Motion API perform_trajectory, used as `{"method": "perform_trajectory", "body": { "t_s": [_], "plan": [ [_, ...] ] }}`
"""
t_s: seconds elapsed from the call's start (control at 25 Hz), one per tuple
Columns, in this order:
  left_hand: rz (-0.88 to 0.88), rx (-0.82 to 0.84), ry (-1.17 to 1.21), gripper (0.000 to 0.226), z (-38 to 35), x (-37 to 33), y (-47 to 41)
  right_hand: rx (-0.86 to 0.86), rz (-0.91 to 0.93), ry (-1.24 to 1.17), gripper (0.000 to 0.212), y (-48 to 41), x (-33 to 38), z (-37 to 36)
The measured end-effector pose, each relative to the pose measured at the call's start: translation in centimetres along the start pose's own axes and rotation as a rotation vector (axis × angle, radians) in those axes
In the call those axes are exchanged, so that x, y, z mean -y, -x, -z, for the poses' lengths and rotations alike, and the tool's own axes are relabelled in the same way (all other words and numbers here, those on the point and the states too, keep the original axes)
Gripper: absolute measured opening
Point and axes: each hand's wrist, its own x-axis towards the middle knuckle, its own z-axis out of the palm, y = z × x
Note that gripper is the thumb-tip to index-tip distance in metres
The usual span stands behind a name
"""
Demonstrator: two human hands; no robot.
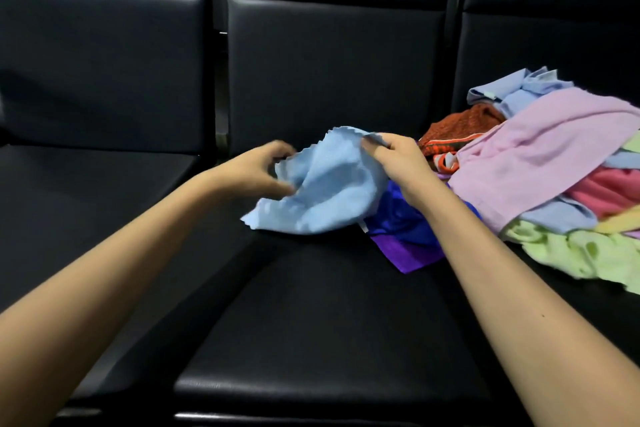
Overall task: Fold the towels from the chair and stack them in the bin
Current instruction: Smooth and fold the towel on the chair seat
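A crumpled light blue towel [322, 187] hangs just above the middle black chair seat [311, 315]. My right hand [394, 163] pinches its top edge. My left hand [263, 170] is at the towel's left edge with fingers curled, blurred; whether it grips the cloth is unclear. A heap of towels [540, 163] lies on the right chair: pink, pale blue, rust-orange, light green. A blue-and-purple towel [405, 232] spills from the heap under my right wrist. No bin is in view.
Three black padded seats with backrests stand side by side. The left seat [86, 191] holds nothing. Narrow gaps separate the seats.
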Motion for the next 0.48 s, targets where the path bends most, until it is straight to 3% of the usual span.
{"method": "perform_trajectory", "body": {
  "t_s": [0.08,0.12,0.2,0.28,0.4,0.48],
  "plan": [
    [-0.177,-0.117,0.230,0.078,-0.2,-2.4,0.6,0.153,0.083,0.089,0.022,0.4,2.0,-0.7],
    [-0.254,-0.100,0.257,0.075,-0.3,-3.4,0.8,0.214,0.114,0.134,0.026,0.6,3.0,-1.2],
    [-0.294,0.029,0.234,0.045,-0.5,-4.2,0.9,0.274,0.174,0.168,0.024,0.9,4.5,-1.7],
    [-0.214,0.152,0.165,0.023,0.2,-3.5,1.2,0.266,0.223,0.165,0.021,0.6,5.1,-1.7],
    [-0.056,0.329,-0.110,0.015,2.0,-0.8,1.4,0.119,0.215,0.293,0.016,-0.5,4.1,-0.7],
    [0.055,0.344,-0.172,0.007,3.1,0.4,1.6,0.052,0.160,0.431,0.018,-1.3,2.5,0.7]
  ]
}}
